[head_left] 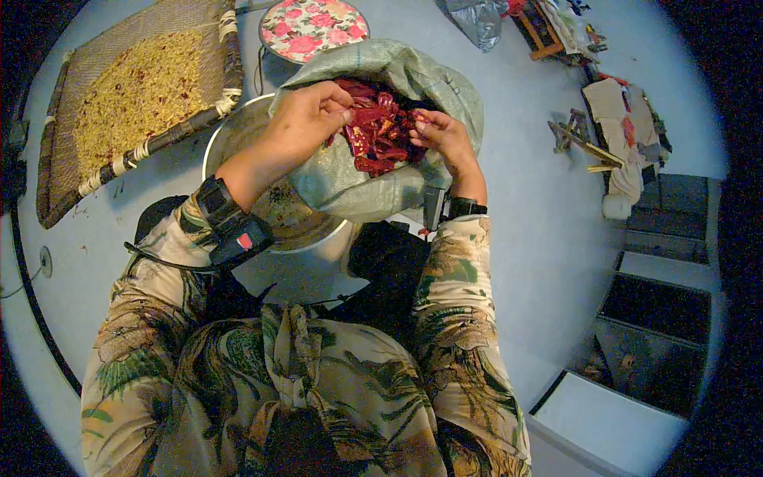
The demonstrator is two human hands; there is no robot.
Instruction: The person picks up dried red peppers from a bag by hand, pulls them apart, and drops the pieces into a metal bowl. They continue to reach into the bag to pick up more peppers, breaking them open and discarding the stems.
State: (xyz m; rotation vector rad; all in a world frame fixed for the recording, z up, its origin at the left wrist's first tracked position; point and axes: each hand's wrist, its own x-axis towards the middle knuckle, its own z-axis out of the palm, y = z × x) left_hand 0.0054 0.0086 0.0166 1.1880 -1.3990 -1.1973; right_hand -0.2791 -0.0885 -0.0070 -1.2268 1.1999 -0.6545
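Note:
A pale green woven sack (350, 191) stands with its mouth rolled back, showing dried red chili peppers (377, 139) inside. Over the left part of the opening, my left hand (310, 115) pinches a dried red chili between thumb and fingers. My right hand (447, 141) is at the right side of the opening, its fingertips closed on a small piece of dried red chili. Both hands are apart, with the heap of chilies between them. Partly hidden beneath the sack and my left forearm is a wide metal basin (306, 230) with dark bits on its bottom.
To the left lies a framed woven tray (71, 95) spread with yellow seeds (143, 95) and red flecks. A round flower-patterned stool (314, 28) stands behind the sack. Cloths (616, 135) and wooden pieces are at the right, near a dark shelf unit (656, 310).

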